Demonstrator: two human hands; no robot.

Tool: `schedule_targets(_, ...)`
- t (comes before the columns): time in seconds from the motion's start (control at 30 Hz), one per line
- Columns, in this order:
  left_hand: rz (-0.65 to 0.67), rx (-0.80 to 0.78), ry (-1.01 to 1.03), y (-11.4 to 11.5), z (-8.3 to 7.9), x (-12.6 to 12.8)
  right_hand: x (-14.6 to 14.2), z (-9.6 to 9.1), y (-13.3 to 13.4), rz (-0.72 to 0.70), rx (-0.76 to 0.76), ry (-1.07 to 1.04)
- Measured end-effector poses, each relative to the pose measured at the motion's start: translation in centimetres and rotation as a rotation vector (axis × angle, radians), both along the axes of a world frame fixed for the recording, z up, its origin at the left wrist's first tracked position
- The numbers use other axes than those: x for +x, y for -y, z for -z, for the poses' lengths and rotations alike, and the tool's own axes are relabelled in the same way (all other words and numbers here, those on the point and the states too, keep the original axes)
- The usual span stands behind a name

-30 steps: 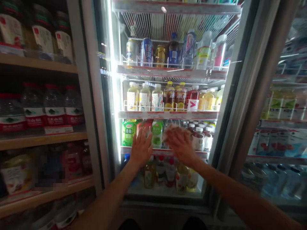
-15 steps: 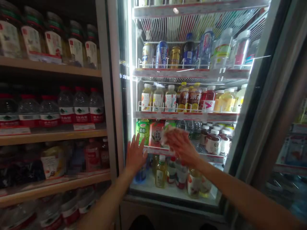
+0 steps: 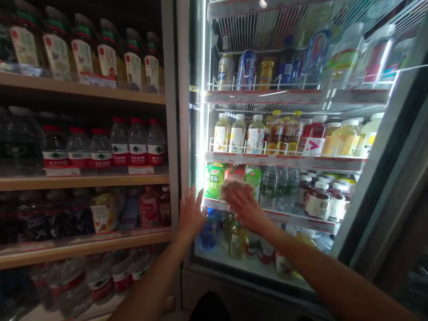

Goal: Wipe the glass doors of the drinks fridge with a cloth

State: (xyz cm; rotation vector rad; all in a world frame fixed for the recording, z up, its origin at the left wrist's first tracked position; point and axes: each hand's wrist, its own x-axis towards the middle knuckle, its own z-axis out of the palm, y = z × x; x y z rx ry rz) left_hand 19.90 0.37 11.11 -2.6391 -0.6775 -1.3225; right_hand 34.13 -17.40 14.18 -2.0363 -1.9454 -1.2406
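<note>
I face a lit drinks fridge (image 3: pixel 197 133). My left hand (image 3: pixel 191 214) is open, fingers spread, at the fridge's left edge just below a green bottle (image 3: pixel 214 180) on the third shelf. My right hand (image 3: pixel 245 206) reaches to the front of that shelf, over a red-labelled bottle (image 3: pixel 235 173). Its fingers are washed out by the light and close on a pale, cloth-like thing (image 3: pixel 230 189) that I cannot make out. Clear water bottles (image 3: pixel 279 185) and white-capped dark bottles (image 3: pixel 316 200) stand to the right of it.
Wooden shelves (image 3: pixel 83 180) on the left carry red-labelled water bottles (image 3: pixel 100 149) and large jugs (image 3: pixel 83 49). Upper fridge shelves hold cans (image 3: pixel 245 69) and juice bottles (image 3: pixel 256 133). The bottom shelf has more bottles (image 3: pixel 236 240). A dark door frame (image 3: pixel 384 178) slants down the right.
The view has swung left, so the fridge sits further right. Both hands have shifted left along the third shelf; the left hand dropped from the bottles to the fridge's left edge.
</note>
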Motion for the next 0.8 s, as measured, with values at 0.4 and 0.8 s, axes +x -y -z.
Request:
schedule_targets(0.4,-0.045,0.008,-0.032,-2.0,2.4,-1.4,-1.6,4.4,-3.3,-0.179,-0.152,-0.045)
schedule_targets(0.8,-0.063,0.051,-0.090,-3.2,4.2,-3.1,-3.6,9.5,-5.6,-0.216,-0.201,-0.055)
